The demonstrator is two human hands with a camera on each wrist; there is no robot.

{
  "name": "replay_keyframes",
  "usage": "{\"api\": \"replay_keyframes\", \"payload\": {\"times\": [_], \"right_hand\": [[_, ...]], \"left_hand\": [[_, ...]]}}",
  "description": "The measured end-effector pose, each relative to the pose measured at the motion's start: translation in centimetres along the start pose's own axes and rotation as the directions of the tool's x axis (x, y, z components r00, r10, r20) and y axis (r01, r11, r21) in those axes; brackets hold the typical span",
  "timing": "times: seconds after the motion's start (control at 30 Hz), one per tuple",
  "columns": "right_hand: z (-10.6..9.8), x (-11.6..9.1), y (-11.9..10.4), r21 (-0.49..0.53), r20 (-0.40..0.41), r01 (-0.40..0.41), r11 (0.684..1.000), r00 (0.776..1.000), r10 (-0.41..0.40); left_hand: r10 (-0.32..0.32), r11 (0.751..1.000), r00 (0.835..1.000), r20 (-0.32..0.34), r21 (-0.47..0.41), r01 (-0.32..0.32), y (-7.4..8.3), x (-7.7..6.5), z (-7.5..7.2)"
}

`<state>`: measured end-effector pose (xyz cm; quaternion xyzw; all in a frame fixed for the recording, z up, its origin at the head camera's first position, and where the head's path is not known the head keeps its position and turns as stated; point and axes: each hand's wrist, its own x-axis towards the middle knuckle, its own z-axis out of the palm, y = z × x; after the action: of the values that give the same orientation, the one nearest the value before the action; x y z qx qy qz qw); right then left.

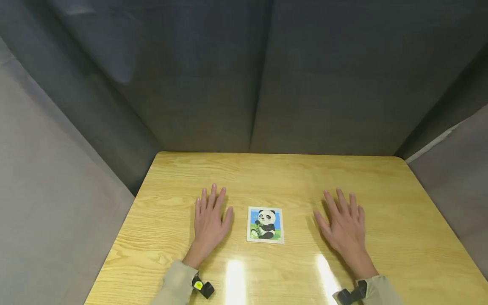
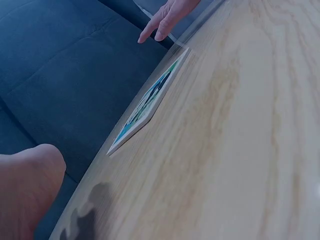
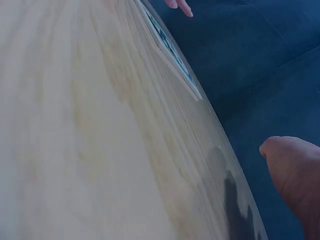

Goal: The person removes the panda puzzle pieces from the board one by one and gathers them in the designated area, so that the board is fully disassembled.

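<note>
A small flat panda picture puzzle (image 1: 265, 225) with a pale border lies on the wooden table between the two hands. In the head view the left hand (image 1: 210, 224) is to its left, palm down with fingers straight and spread, holding nothing. On the other side the right hand (image 1: 345, 228) has its fingers spread too, and nothing is in it. The left wrist view shows the puzzle (image 2: 149, 102) edge-on, with the left thumb (image 2: 32, 175) at the lower left. From the right wrist, the puzzle (image 3: 170, 47) appears near the top and the right thumb (image 3: 295, 175) at the right.
The light wooden table (image 1: 183, 173) has rounded far corners. Behind it hangs a dark curtain (image 1: 206, 84), with grey cloth (image 1: 49, 182) along the left side and more grey cloth (image 1: 457, 182) along the right. Bright reflections show near the table's front.
</note>
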<state>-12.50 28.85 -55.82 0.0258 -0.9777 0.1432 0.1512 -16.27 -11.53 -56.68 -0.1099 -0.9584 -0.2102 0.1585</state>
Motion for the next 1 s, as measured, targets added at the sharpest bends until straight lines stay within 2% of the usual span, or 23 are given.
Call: {"api": "replay_keyframes", "payload": {"times": [0.3,0.43,0.53,0.73,0.9,1.0], "right_hand": [[0.8,2.5,0.0,0.01,0.005,0.028,1.0,1.0,-0.028],[1.2,3.7,-1.1,0.023,0.003,0.068,0.997,0.998,-0.068],[1.5,4.1,-2.4,0.04,0.011,0.101,0.994,0.995,-0.101],[2.3,4.0,-4.8,0.087,0.028,0.19,0.978,0.981,-0.193],[3.1,3.6,-6.2,0.186,-0.001,0.262,0.947,0.964,-0.266],[3.3,3.5,-7.1,0.251,0.015,0.308,0.918,0.947,-0.321]], "left_hand": [[0.009,1.0,0.999,0.035,-0.03,-0.008,0.5,0.6,0.3],[0.044,0.999,0.996,0.071,-0.035,-0.042,1.8,0.3,0.7],[0.099,0.994,0.99,0.105,-0.054,-0.093,3.3,-0.4,1.1],[0.242,0.965,0.958,0.154,-0.139,-0.222,6.6,-3.1,1.8],[0.338,0.939,0.921,0.193,-0.137,-0.316,8.8,-4.9,2.2],[0.362,0.932,0.907,0.215,-0.116,-0.344,9.5,-5.4,2.6]]}}
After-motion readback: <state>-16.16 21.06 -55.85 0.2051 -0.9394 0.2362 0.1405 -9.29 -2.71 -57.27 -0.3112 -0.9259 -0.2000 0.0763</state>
